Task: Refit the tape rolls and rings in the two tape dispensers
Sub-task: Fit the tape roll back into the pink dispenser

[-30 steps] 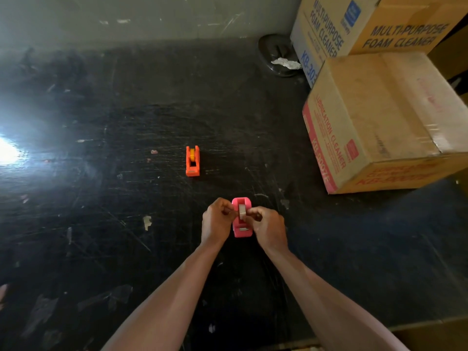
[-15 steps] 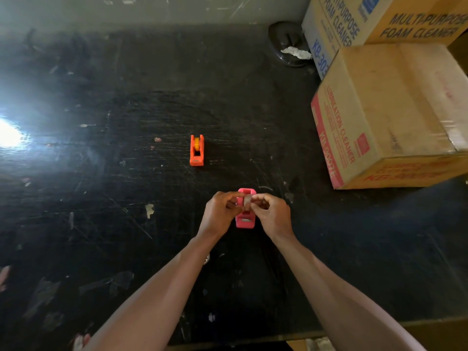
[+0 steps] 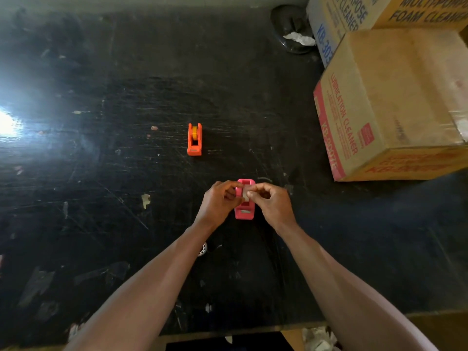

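Observation:
A pink tape dispenser (image 3: 244, 212) stands on the black table (image 3: 126, 173) just in front of me. My left hand (image 3: 220, 201) and my right hand (image 3: 272, 205) meet over its middle, both pinching a small pale tape roll (image 3: 245, 196) above the dispenser's slot. Fingers hide most of the roll and the slot. Farther back and to the left stands an orange tape dispenser (image 3: 194, 139) with a yellow-orange roll (image 3: 194, 131) seated in it. A small white ring (image 3: 202, 249) peeks out on the table from under my left forearm.
Two cardboard boxes stand at the right: a lubrication cleaner box (image 3: 390, 105) and a foam cleaner box (image 3: 374, 13) behind it. A dark round object (image 3: 291, 29) with crumpled paper lies at the back. Strong glare (image 3: 7, 122) marks the table's left side.
Both hands have stayed pinched on the roll over the pink dispenser, shifting slightly toward its far end. The camera has tilted, so the whole scene slid downward.

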{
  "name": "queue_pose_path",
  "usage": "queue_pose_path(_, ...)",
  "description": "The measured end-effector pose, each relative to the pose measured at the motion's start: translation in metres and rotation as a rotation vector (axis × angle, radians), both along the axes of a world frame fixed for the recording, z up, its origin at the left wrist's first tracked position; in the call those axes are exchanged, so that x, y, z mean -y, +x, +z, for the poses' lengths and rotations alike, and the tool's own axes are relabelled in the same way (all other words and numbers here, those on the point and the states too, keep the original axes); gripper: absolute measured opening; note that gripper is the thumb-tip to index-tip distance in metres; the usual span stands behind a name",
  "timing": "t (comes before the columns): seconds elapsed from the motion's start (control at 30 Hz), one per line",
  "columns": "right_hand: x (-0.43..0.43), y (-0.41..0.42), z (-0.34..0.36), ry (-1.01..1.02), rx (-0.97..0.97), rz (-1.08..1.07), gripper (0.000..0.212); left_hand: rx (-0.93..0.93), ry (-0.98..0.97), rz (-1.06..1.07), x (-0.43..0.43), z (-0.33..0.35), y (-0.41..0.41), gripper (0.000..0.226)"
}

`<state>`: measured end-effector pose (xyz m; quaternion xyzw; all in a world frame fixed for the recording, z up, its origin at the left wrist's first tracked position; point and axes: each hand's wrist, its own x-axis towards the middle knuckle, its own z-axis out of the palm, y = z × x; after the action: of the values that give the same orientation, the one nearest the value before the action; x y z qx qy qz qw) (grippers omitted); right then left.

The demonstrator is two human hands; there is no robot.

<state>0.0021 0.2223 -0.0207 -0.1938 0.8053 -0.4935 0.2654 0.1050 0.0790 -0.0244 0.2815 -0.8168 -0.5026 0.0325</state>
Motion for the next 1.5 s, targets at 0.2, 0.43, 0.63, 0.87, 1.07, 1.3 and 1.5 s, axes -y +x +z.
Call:
queue_pose_path(0.2, -0.007, 0.009, -0.001, 0.027, -0.118, 0.058, 0.01, -0.026, -0.005, -0.012, -0.001, -0.001, 0.002, 0.037)
queue_pose_path(0.43, -0.018, 0.02, -0.003, 0.106, -0.238, 0.134, 0.015, -0.035, -0.011, -0.073, 0.0, -0.005, 0.005, 0.039)
queue_pose_path(0.63, -0.024, 0.026, -0.006, 0.168, -0.304, 0.175, 0.018, -0.054, -0.063, -0.119, 0.0, -0.011, 0.009, 0.054)
queue_pose_path(0.87, -0.028, 0.028, -0.01, 0.15, -0.312, 0.177, 0.02, -0.066, -0.092, -0.141, 0.001, -0.015, 0.011, 0.052)
queue_pose_path(1.07, -0.033, 0.026, -0.012, 0.16, -0.304, 0.192, 0.02, -0.047, -0.07, -0.15, 0.004, -0.016, 0.01, 0.051)
queue_pose_path(1.3, -0.035, 0.028, -0.012, 0.155, -0.358, 0.208, 0.021, -0.049, -0.075, -0.157, 0.004, -0.019, 0.011, 0.052)
queue_pose_path(1.5, -0.04, 0.026, -0.011, 0.173, -0.474, 0.3, 0.022, -0.038, -0.062, -0.15, 0.005, -0.019, 0.011, 0.051)
